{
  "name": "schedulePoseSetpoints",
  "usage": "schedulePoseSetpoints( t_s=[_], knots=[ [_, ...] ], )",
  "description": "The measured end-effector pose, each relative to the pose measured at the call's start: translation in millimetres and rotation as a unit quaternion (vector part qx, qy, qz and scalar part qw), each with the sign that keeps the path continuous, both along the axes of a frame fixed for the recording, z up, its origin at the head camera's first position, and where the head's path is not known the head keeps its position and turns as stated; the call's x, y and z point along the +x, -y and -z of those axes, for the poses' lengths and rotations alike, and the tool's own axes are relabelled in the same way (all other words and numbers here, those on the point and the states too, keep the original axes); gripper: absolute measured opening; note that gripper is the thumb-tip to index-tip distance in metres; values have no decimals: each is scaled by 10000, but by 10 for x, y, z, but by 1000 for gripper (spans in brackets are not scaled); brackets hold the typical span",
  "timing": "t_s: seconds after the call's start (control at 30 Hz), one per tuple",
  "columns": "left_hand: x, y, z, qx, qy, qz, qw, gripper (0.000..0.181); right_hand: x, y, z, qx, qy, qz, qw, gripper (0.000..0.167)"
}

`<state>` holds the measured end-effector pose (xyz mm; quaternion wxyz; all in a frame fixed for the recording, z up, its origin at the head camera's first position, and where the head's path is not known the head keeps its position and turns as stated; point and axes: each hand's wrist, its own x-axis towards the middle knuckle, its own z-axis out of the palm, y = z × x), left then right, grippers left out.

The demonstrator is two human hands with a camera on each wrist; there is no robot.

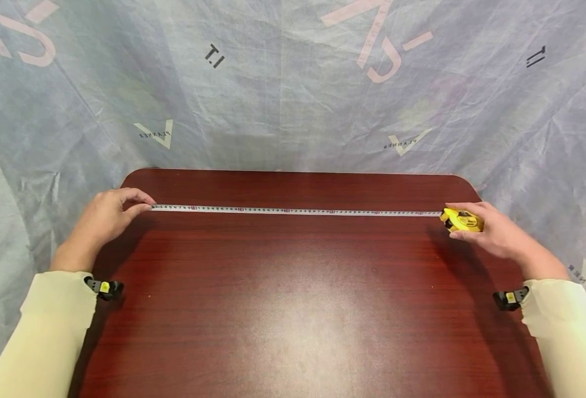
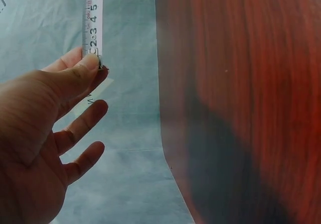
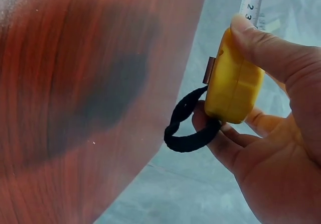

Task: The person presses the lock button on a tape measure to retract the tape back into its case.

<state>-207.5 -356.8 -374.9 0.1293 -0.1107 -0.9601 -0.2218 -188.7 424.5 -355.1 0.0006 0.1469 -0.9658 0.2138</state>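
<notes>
A tape measure's white blade (image 1: 288, 210) stretches nearly level across the far part of the table, between both hands. My left hand (image 1: 114, 215) pinches its free end between thumb and forefinger; in the left wrist view the remaining fingers (image 2: 83, 128) spread loosely below the blade (image 2: 93, 20). On the right, my right hand (image 1: 496, 229) grips the yellow tape measure case (image 1: 464, 220). Seen from the right wrist, the thumb lies on the top of the case (image 3: 233, 81), near the blade's mouth, around the 60 mark. A black wrist strap (image 3: 185, 138) loops from the case.
Below the blade lies a glossy reddish-brown wooden table (image 1: 273, 287) with rounded far corners. Behind and beside it hangs a grey printed sheet (image 1: 273, 99). Dark wrist-worn devices (image 1: 106, 288) sit at both sleeve cuffs.
</notes>
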Motion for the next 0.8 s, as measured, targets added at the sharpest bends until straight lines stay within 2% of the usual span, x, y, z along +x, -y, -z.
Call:
schedulePoseSetpoints(
  t_s=[0.23, 0.63, 0.8],
  knots=[
    [5, -16, -39, -48, -14, 20, 10000, 6, 10, -38, -44, 43, 54, -93, 9999, 66],
    [45, -9, -120, -280, -221, 203, 9992, 9, 22, -26, -119, 53, -399, -201, 9990, 67],
    [58, 7, -138, -337, -208, 164, 9991, 9, 26, -3, -135, 28, -310, -165, 9994, 67]
  ],
)
